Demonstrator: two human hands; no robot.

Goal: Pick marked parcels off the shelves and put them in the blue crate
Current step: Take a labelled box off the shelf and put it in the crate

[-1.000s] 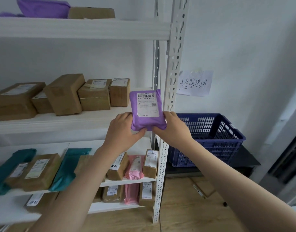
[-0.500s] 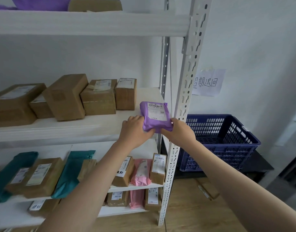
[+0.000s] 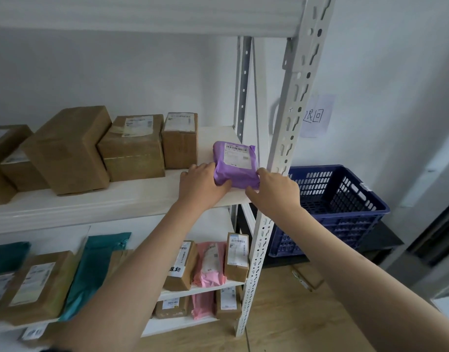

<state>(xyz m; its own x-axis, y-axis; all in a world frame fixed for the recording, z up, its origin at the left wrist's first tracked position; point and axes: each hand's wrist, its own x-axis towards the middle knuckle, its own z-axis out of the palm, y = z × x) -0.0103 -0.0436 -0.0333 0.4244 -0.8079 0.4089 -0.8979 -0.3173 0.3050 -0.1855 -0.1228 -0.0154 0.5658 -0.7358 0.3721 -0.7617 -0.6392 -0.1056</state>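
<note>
The purple parcel (image 3: pixel 236 165) lies flat on the middle shelf (image 3: pixel 116 199), at its right end and close to the front edge, label up, just inside the front upright (image 3: pixel 281 153) of the rack. The left hand (image 3: pixel 201 185) holds the parcel's near left corner, thumb under the front edge and fingers curled on the side. The right hand (image 3: pixel 274 190) is at the near right corner; its fingers touch the wrapper, but whether they grip it or only rest against it cannot be told from this view.

No handwritten mark shows on this label, so the step in hand reads, as a judgement, as checking a parcel at the shelf rather than carrying it off. If it is marked, the next move calls for lifting it clear of the shelf edge and swinging it right, around the front upright, to the blue crate (image 3: pixel 345 207), which stands low beyond the rack's right side. If not, the hands let go and move on.

Brown cartons (image 3: pixel 131 146) stand to the left on the same shelf, apart from the parcel. On the shelf below, a brown box with a handwritten tag (image 3: pixel 178 266) sits beside a pink mailer (image 3: pixel 209 262); teal mailers (image 3: pixel 96 273) lie further left. A paper notice (image 3: pixel 316 116) hangs on the wall behind the upright, which is the one obstacle between parcel and crate.
</note>
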